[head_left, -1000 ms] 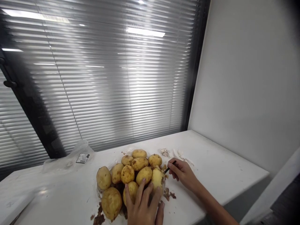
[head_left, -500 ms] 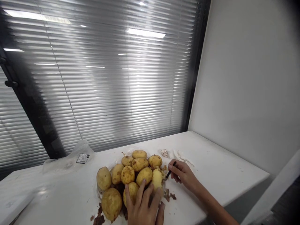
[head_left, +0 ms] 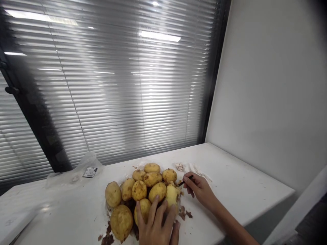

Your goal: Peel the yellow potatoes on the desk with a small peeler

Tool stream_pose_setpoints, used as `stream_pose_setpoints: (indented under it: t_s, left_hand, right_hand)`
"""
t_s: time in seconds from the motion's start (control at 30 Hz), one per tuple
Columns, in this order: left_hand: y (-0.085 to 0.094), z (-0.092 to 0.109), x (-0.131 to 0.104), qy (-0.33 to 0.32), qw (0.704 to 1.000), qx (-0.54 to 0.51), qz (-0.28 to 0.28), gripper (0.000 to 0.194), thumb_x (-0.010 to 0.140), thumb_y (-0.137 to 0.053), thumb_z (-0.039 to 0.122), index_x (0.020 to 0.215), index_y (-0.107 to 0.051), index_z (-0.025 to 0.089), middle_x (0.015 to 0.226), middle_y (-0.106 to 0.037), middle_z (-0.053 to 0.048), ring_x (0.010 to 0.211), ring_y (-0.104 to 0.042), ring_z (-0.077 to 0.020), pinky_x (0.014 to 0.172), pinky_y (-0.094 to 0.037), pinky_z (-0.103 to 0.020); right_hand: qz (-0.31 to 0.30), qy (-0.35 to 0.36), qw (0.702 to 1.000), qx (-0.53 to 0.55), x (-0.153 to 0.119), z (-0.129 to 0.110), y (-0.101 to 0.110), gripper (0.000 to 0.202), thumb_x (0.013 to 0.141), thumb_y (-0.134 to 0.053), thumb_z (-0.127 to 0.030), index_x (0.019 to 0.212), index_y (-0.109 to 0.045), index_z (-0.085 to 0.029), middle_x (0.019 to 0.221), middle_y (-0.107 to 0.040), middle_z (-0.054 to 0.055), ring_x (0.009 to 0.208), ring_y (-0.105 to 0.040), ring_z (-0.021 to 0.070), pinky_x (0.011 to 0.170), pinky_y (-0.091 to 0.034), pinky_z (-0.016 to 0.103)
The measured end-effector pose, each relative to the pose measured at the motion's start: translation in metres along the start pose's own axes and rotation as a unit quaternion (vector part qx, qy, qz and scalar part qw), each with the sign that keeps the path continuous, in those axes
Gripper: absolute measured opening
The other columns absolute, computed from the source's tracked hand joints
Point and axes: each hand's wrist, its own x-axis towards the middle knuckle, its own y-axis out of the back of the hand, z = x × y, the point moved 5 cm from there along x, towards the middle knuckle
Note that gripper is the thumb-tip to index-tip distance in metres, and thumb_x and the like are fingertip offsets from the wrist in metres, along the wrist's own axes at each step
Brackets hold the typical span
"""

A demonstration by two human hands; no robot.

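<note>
A cluster of potatoes (head_left: 139, 190) lies heaped on a clear plastic sheet, several with brown patches of skin. My left hand (head_left: 156, 224) rests over the near potatoes, fingers spread and touching them, the thumb off to the right. Beside its fingertips is a pale yellow, bare-fleshed potato (head_left: 172, 194), with ragged shreds at its far end. In a pinch, my right hand (head_left: 198, 187) grips a thin black tool (head_left: 185, 181); its tip reaches those shreds, and its exact kind cannot be made out.
Brown peel scraps (head_left: 108, 238) lie at the near left of the heap, and more peel (head_left: 182, 213) at its right. A clear plastic bag (head_left: 76, 175) with a label sits at the back left. A small crumpled lump (head_left: 179, 166) is behind. Window blinds (head_left: 127, 102) border the white table (head_left: 245, 183).
My right hand has shifted slightly up, and the black tool now lies flatter, its tip higher at the pale potato's far end. The left hand has stayed in place.
</note>
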Motion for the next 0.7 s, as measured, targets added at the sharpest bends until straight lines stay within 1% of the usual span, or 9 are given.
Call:
stream_pose_setpoints:
  t_s: [0.03,0.1,0.2,0.33,0.4,0.47,0.53,0.6,0.7]
  left_hand:
    - [-0.0001,0.0,0.0,0.001,1.0,0.001,-0.003,0.027,0.095,-0.047,0.046,0.102,-0.07,0.034,0.105,-0.071,0.004,0.111,-0.06,-0.0196,0.12,-0.006,-0.054]
    - [-0.0004,0.0002,0.0002,0.001,1.0,0.002,-0.007,0.027,0.095,-0.046,0.046,0.103,-0.069,0.034,0.105,-0.072,0.004,0.111,-0.06,-0.02,0.12,-0.006,-0.056]
    - [0.0004,0.0004,0.0008,0.0,1.0,0.0,-0.001,0.027,0.094,-0.048,0.046,0.103,-0.069,0.033,0.105,-0.072,0.004,0.109,-0.061,-0.0199,0.12,-0.006,-0.055]
    - [0.0005,-0.0002,0.0013,0.003,1.0,0.0,-0.001,0.028,0.095,-0.047,0.047,0.103,-0.069,0.034,0.104,-0.072,0.005,0.11,-0.061,-0.0203,0.12,-0.007,-0.055]
    - [0.0005,-0.0001,0.001,-0.002,1.0,0.004,0.002,0.027,0.095,-0.046,0.046,0.102,-0.07,0.033,0.103,-0.072,0.004,0.109,-0.061,-0.0202,0.12,-0.008,-0.055]
    - [0.0003,-0.0002,0.0005,-0.006,1.0,0.007,0.005,0.027,0.094,-0.047,0.046,0.101,-0.07,0.033,0.102,-0.072,0.004,0.108,-0.062,-0.0201,0.12,-0.008,-0.055]
    - [-0.0002,-0.0005,0.0,-0.005,1.0,0.009,0.002,0.027,0.094,-0.047,0.046,0.102,-0.07,0.033,0.104,-0.072,0.004,0.108,-0.062,-0.0201,0.12,-0.007,-0.056]
    - [-0.0005,-0.0005,-0.0004,-0.006,1.0,0.011,-0.003,0.027,0.095,-0.047,0.046,0.103,-0.069,0.033,0.105,-0.072,0.004,0.109,-0.061,-0.0202,0.12,-0.007,-0.056]
    - [-0.0003,0.0,-0.0006,-0.009,1.0,0.01,-0.008,0.027,0.094,-0.047,0.046,0.104,-0.069,0.033,0.105,-0.071,0.003,0.112,-0.06,-0.0204,0.12,-0.006,-0.056]
  right_hand:
    - [0.001,0.0,1.0,0.003,-0.0003,-0.0008,0.0001,0.044,0.084,-0.058,-0.062,0.076,-0.058,-0.019,0.06,-0.06,-0.001,0.044,-0.05,0.011,0.039,-0.036,0.022]
    - [-0.019,-0.013,1.0,0.002,-0.001,-0.0009,-0.0022,0.045,0.083,-0.059,-0.063,0.074,-0.057,-0.019,0.058,-0.059,-0.001,0.042,-0.049,0.0106,0.038,-0.034,0.022]
    - [-0.039,-0.018,0.999,-0.017,-0.0019,-0.0016,-0.0054,0.044,0.085,-0.059,-0.061,0.073,-0.058,-0.019,0.057,-0.059,-0.001,0.043,-0.049,0.011,0.038,-0.033,0.021]
    - [-0.001,0.007,1.0,-0.01,-0.0012,-0.0036,-0.0018,0.043,0.086,-0.057,-0.061,0.077,-0.059,-0.019,0.061,-0.06,-0.001,0.045,-0.051,0.0118,0.04,-0.038,0.022]
    - [-0.003,-0.002,1.0,0.001,-0.0009,-0.0019,-0.0013,0.044,0.084,-0.058,-0.063,0.075,-0.057,-0.019,0.059,-0.059,-0.001,0.043,-0.05,0.0111,0.039,-0.036,0.022]
    - [-0.023,-0.014,1.0,-0.001,-0.0012,0.0003,-0.0031,0.045,0.084,-0.058,-0.062,0.074,-0.056,-0.019,0.057,-0.058,-0.002,0.042,-0.048,0.0104,0.038,-0.034,0.021]
    - [-0.035,-0.014,0.999,-0.015,-0.0017,0.0014,-0.0049,0.043,0.086,-0.058,-0.061,0.074,-0.057,-0.019,0.057,-0.058,-0.001,0.042,-0.049,0.0106,0.038,-0.035,0.021]
    - [-0.03,-0.001,0.999,-0.022,-0.0018,0.001,-0.005,0.042,0.087,-0.056,-0.059,0.077,-0.059,-0.019,0.059,-0.059,-0.001,0.045,-0.052,0.0119,0.04,-0.039,0.022]
    - [-0.002,0.02,1.0,-0.008,-0.0017,-0.0003,-0.0021,0.043,0.087,-0.056,-0.061,0.077,-0.06,-0.019,0.061,-0.059,0.0,0.046,-0.053,0.0127,0.042,-0.043,0.023]
